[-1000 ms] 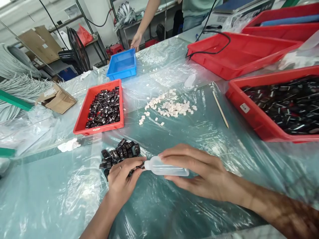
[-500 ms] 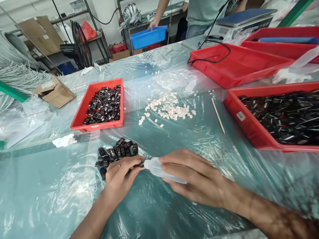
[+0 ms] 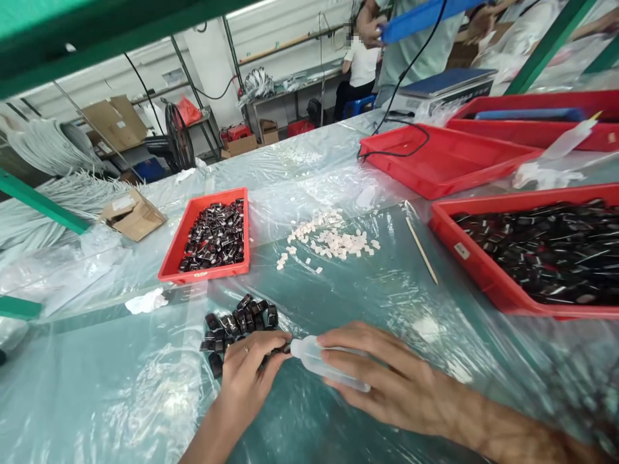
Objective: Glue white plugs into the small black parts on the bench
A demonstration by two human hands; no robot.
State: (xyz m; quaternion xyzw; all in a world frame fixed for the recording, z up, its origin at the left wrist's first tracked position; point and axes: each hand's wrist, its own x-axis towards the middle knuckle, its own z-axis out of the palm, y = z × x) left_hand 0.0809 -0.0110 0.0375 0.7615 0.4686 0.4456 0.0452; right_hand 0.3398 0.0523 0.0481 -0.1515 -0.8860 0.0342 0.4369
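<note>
My right hand [image 3: 387,374] is closed around a translucent white squeeze bottle [image 3: 333,368], tilted with its tip pointing left. That tip meets a small black part [image 3: 281,348], which the thumb and fingers of my left hand [image 3: 254,367] pinch; most of the part is hidden by the fingers. Just behind my left hand lies a loose pile of glossy black parts [image 3: 244,317]. Farther back, small white pieces [image 3: 338,240] are scattered on the plastic-covered table [image 3: 309,303].
A red tray [image 3: 245,235] of black parts stands back left, and a larger filled red tray [image 3: 464,248] at right. Between them lies a thin wooden stick [image 3: 422,251]. More red trays [image 3: 435,187] and a scale [image 3: 442,87] are behind. A person holds a blue tray [image 3: 425,19].
The view has tilted upward, so the scene sits lower. Both hands keep the bottle tip against the black part. The person at the back has raised the blue tray and moved it right.
</note>
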